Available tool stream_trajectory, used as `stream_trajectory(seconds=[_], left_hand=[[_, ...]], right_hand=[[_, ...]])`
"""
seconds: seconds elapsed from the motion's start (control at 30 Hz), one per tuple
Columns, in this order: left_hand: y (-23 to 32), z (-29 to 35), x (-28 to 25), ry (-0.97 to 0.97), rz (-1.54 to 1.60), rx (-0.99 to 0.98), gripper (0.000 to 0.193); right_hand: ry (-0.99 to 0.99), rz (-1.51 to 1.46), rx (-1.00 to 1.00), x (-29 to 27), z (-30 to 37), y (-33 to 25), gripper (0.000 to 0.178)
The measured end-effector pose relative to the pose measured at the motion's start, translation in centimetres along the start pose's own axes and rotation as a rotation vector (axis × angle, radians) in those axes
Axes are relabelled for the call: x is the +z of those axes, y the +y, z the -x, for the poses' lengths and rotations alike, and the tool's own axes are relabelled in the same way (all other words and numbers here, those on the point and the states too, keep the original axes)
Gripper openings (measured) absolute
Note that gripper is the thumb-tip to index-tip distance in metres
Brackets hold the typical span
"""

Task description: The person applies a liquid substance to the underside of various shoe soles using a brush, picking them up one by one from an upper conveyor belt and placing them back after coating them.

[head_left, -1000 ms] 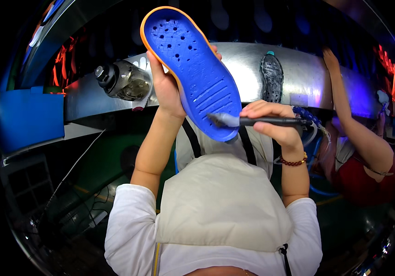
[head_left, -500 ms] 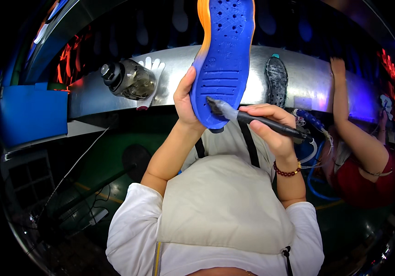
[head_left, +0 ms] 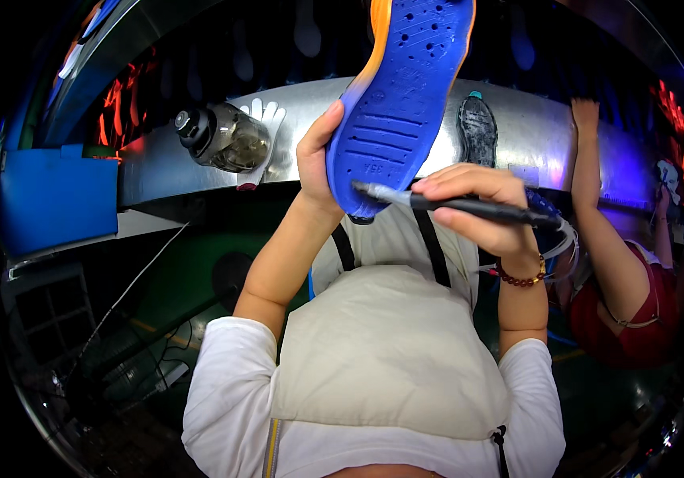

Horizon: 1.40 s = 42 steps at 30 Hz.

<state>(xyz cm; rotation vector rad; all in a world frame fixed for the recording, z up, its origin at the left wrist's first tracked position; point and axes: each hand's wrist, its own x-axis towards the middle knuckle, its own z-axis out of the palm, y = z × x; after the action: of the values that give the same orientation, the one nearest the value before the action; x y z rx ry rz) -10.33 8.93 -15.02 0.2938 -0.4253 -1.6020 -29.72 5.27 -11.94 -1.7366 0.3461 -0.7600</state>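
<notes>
My left hand [head_left: 321, 155] grips the left edge of a blue shoe sole [head_left: 386, 119] with an orange side. The sole is held up on a slant, its grooved and dotted face toward me and its far end cut off by the top of the picture. In my right hand [head_left: 481, 203] is a black-handled brush [head_left: 469, 207], the fingers closed round the handle. Its pale, dark-tipped bristles lie at the near, rounded end of the sole. A thin clear tube trails from the handle's rear.
A metal bench [head_left: 310, 103] curves across behind the sole. On it are a dark see-through bottle [head_left: 234, 139], a white glove [head_left: 269, 119] and a black sole [head_left: 477, 127]. At the right, a co-worker's arm [head_left: 593, 167] reaches the bench. A blue box [head_left: 59, 199] stands left.
The sole has tilted, its far end swinging to the right. My right hand has moved a little right, and the brush tip has shifted slightly toward the sole's near end.
</notes>
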Motion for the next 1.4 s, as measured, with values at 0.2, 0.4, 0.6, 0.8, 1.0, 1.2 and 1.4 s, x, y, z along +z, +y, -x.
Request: stream_trajectory(seconds=[0.2, 0.4, 0.6, 0.8, 1.0, 1.2, 1.4], left_hand=[[0.8, 0.1, -0.8, -0.066, 0.218, -0.266, 0.056], [1.3, 0.4, -0.1, 0.129, -0.323, -0.586, 0.051], [1.4, 1.5, 0.8, 0.175, -0.421, -0.745, 0.055], [1.7, 2.1, 0.1, 0.180, -0.617, -0.833, 0.061], [2.1, 2.2, 0.1, 0.191, -0.593, -0.788, 0.061], [2.0, 2.8, -2.0, 0.247, -0.440, -0.716, 0.058], [0.8, 2.0, -1.1, 0.262, -0.126, -0.585, 0.052]], right_hand=[[-0.428, 0.069, -0.177, 1.2, 0.4, -0.6, 0.016], [-0.416, 0.161, -0.027, -0.7, 0.2, -0.3, 0.021], [-0.421, 0.099, -0.017, -2.1, 0.1, -0.8, 0.020], [-0.644, 0.375, 0.093, -3.0, 0.4, -1.6, 0.019], [-0.467, 0.307, -0.040, -4.0, 1.2, 1.9, 0.022], [-0.433, 0.210, 0.153, -4.9, 0.6, 0.4, 0.023], [-0.137, -0.036, 0.355, -1.2, 0.3, 1.7, 0.021]])
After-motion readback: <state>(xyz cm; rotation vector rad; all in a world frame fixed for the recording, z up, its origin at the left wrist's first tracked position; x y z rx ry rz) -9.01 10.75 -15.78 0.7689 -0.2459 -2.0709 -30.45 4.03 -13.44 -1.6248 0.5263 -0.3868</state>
